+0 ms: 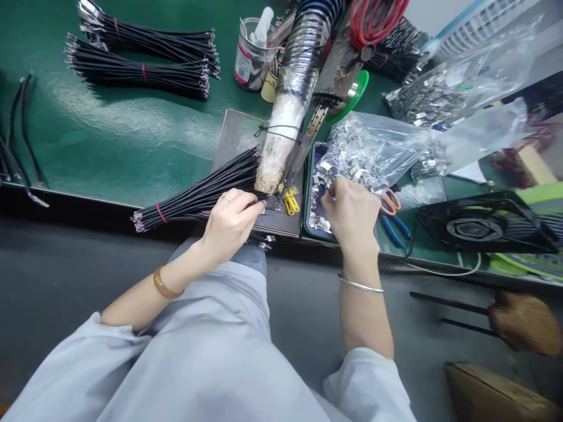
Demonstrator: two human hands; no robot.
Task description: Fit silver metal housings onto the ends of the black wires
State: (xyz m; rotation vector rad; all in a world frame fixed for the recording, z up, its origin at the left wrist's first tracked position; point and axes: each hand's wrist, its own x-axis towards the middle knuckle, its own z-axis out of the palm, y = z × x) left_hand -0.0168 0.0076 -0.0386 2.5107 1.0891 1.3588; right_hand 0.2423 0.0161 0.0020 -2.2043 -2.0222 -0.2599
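My left hand (233, 221) is closed in a pinch over the right part of a bundle of black cables (189, 196) tied with a red band. Something small and shiny shows at its fingertips, too small to name. Just beyond the fingers are a yellow clip-like piece (291, 201) and the lower end of a whitish, wrapped duct (275, 158). My right hand (352, 212) reaches into a dark blue tray (308, 193) of small metal connectors (320, 223). Its fingers are curled down among them, and whatever is between the fingertips is hidden.
More cable bundles (145, 73) lie at the back left, with loose cables (26, 135) at the left edge. Bags of metal parts (365, 140), pliers (394, 228) and a black fan (475, 225) are on the right. A soldering-iron-like metal rod (308, 140) slants down beside the duct.
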